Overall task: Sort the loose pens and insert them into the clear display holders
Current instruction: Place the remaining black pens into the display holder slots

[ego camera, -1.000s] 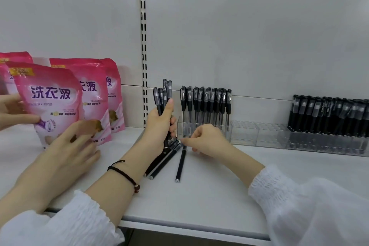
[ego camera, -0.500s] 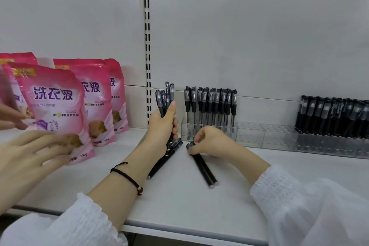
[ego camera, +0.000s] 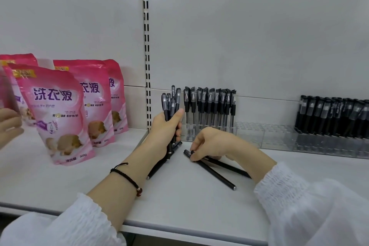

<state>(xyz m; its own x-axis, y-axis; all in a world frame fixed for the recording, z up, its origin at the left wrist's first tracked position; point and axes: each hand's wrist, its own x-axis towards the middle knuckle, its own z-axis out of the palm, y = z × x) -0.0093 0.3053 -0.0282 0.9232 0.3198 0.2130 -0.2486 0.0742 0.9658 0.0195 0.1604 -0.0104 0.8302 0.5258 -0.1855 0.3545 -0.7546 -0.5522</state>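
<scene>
My left hand [ego camera: 166, 126] grips an upright bunch of black pens [ego camera: 172, 102], caps up, tips resting on the white shelf. My right hand [ego camera: 211, 143] lies on the shelf with its fingertips pinching two loose black pens [ego camera: 214, 172] that lie flat and splay toward the front right. One more loose pen [ego camera: 157, 169] lies slanted below my left hand. Behind my hands, a clear display holder [ego camera: 265, 136] runs along the back wall. Its left end holds a row of standing pens [ego camera: 209, 106], its middle cells are bare, and its right end is packed with pens [ego camera: 333, 116].
Pink detergent pouches [ego camera: 58, 112] stand on the shelf at the left. Another person's hand [ego camera: 9, 124] reaches in at the far left edge beside them. A slotted metal upright [ego camera: 147, 50] runs up the back wall. The shelf's front edge [ego camera: 179, 227] is close to me.
My right hand has pulled the two flat pens closer and swung them toward the right. The other person's hands have drawn back to the left, away from the front pouch.
</scene>
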